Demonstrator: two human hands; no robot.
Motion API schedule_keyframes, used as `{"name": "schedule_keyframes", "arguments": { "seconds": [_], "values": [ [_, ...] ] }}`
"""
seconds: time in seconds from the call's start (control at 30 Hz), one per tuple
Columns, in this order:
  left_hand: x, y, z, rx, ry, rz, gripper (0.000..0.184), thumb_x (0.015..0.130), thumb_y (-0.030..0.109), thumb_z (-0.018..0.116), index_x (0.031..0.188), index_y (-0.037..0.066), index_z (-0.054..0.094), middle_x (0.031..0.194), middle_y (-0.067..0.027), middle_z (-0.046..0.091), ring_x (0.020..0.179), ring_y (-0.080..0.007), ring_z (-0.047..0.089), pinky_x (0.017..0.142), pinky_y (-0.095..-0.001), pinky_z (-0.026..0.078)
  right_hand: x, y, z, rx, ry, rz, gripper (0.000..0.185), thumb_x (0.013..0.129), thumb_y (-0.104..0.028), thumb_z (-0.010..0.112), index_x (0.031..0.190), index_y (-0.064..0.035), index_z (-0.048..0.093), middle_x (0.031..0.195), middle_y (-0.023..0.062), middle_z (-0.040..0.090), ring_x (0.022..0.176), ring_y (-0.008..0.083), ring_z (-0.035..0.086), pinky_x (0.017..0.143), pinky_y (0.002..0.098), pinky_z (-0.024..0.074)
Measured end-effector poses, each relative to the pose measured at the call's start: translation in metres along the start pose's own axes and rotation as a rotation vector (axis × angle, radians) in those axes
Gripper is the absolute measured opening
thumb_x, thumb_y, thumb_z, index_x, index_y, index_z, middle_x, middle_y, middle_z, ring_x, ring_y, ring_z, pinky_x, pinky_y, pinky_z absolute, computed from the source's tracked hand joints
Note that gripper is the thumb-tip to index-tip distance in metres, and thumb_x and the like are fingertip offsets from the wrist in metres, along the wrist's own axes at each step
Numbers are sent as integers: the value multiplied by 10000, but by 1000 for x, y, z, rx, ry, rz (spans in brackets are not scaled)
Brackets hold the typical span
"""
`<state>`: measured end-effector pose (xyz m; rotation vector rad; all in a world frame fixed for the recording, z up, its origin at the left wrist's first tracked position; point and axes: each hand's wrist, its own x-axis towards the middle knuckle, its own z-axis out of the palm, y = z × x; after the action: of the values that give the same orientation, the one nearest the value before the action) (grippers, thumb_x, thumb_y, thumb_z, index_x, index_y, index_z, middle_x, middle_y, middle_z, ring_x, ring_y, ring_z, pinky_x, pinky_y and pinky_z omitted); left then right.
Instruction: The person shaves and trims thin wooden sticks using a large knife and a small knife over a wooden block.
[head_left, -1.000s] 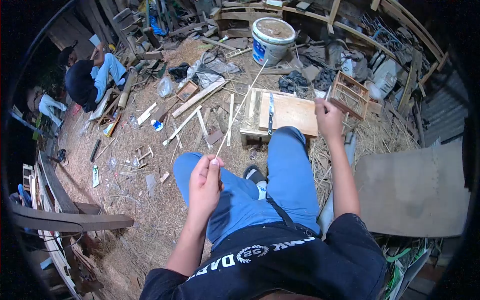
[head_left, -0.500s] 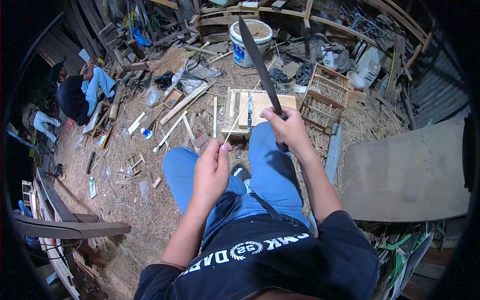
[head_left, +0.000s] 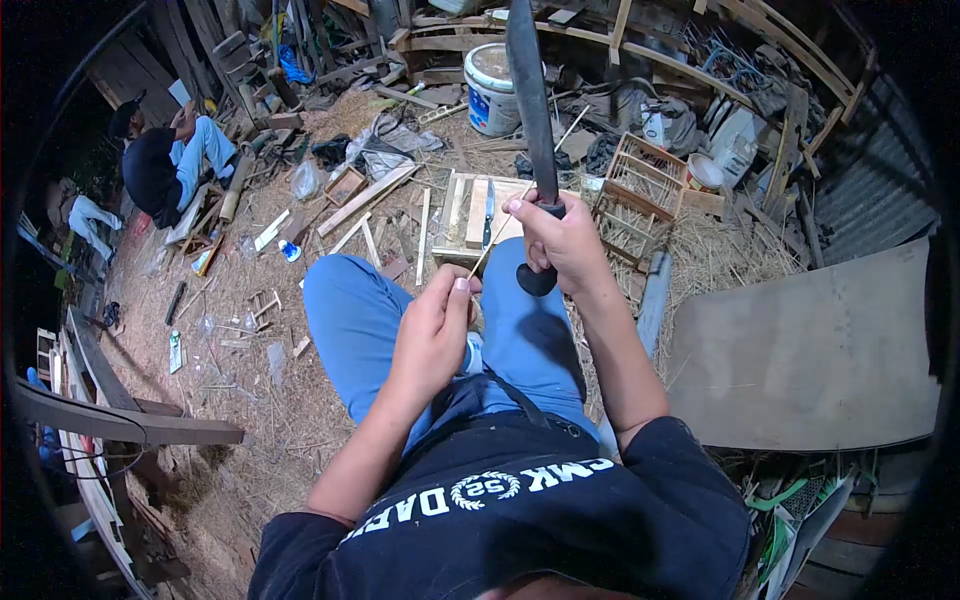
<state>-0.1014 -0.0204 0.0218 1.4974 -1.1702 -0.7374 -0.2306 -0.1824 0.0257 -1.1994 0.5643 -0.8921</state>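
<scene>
Nearest, the left hand [head_left: 434, 325] pinches a thin stick [head_left: 573, 127] that slants toward the far right. Just beyond, the right hand [head_left: 558, 245] grips a large knife [head_left: 535, 110] by its handle, blade pointing far; whether blade and stick touch, I cannot tell. Farther, a smaller knife [head_left: 488, 212] lies on a board [head_left: 508, 188] atop a low wooden desk [head_left: 453, 252]. Beyond stands a white bucket [head_left: 490, 100]; far left, a person [head_left: 155, 172] sits.

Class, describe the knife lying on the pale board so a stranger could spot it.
Find the white bucket at top centre. Below it lies a pale board; the knife rests on its left part, handle nearest the camera. Unlike the big dark knife held in the right hand, this one is smaller and brighter-bladed.
</scene>
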Motion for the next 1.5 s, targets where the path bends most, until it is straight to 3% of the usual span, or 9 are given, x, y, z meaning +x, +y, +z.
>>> {"name": "schedule_keyframes", "arguments": {
  "seconds": [0.13, 0.53, 0.73, 0.8, 0.97, 1.1, 1.17, 1.4, 1.5],
  "values": [
    [2, -1, 4, -280, -120, -82, 216, 1085, 204, 422, 1051, 24, 536, 704, 35, 435, 576, -50, 358, 508, -230, 289, -3, -2, -3, -9, 1, 20, 215, 912, -190, 726, 838, -61, 571, 522, -52, 476, 357, 47, 405, 345, 238, 319],
    [0, 7, -7, -419, -172, -240, 192, 1071, 217, 441, 1010, 61, 536, 684, 41, 432, 575, -40, 373, 498, -228, 306, -13, -8, 8, -64, -20, -11, 195, 923, -195, 726, 886, -52, 598, 557, -47, 512, 376, 33, 422, 349, 231, 320],
    [-7, 8, -10, -459, -66, -137, 187, 1069, 213, 454, 1003, 57, 532, 671, 55, 414, 556, -36, 354, 487, -229, 289, -22, -6, 7, -180, -106, -59, 364, 1007, -359, 595, 853, -31, 627, 560, -42, 492, 439, 39, 442, 409, 223, 327],
    [-10, 12, -14, -460, -50, -136, 206, 1069, 218, 459, 993, 48, 548, 673, 56, 416, 546, -33, 347, 483, -230, 283, -26, 2, 7, -414, -99, -176, 431, 1025, -405, 544, 827, -32, 628, 565, -34, 489, 512, 52, 474, 474, 241, 358],
    [-13, 22, -31, -342, -48, -161, 180, 1051, 182, 503, 989, 46, 604, 717, 29, 500, 558, -23, 382, 474, -236, 276, -45, 4, 14, -897, -85, -401, 450, 924, -495, 655, 802, -62, 654, 613, 128, 570, 555, 297, 599, 534, 367, 451],
    [-15, 21, -33, -458, -11, -156, 120, 1029, 143, 544, 1008, 46, 611, 727, 24, 530, 568, -21, 415, 475, -237, 291, -63, 11, 17, -1009, -55, -608, 438, 857, -514, 721, 787, -86, 662, 593, 104, 589, 547, 300, 621, 512, 385, 460],
    [-18, 14, -36, -525, 54, -266, 100, 1014, 122, 566, 1019, 34, 613, 742, 19, 544, 572, -33, 442, 486, -238, 328, -72, 9, 15, -1070, -37, -607, 434, 852, -516, 724, 781, -93, 662, 594, 96, 594, 546, 294, 625, 506, 384, 462],
    [-31, 11, -49, -467, 74, -311, 156, 1025, 174, 566, 984, 33, 616, 781, 0, 567, 608, -79, 469, 529, -267, 386, -82, 3, 31, -1243, -64, -670, 417, 826, -493, 743, 798, -87, 651, 624, 84, 606, 551, 293, 620, 503, 379, 452],
    [-36, -3, -58, -712, 102, -270, 153, 1018, 132, 524, 952, 17, 601, 756, -7, 521, 596, -86, 432, 520, -271, 386, -79, 3, 42, -1293, -116, -687, 419, 816, -490, 756, 801, -83, 657, 622, 86, 608, 553, 291, 624, 503, 377, 459]
  ]
}}
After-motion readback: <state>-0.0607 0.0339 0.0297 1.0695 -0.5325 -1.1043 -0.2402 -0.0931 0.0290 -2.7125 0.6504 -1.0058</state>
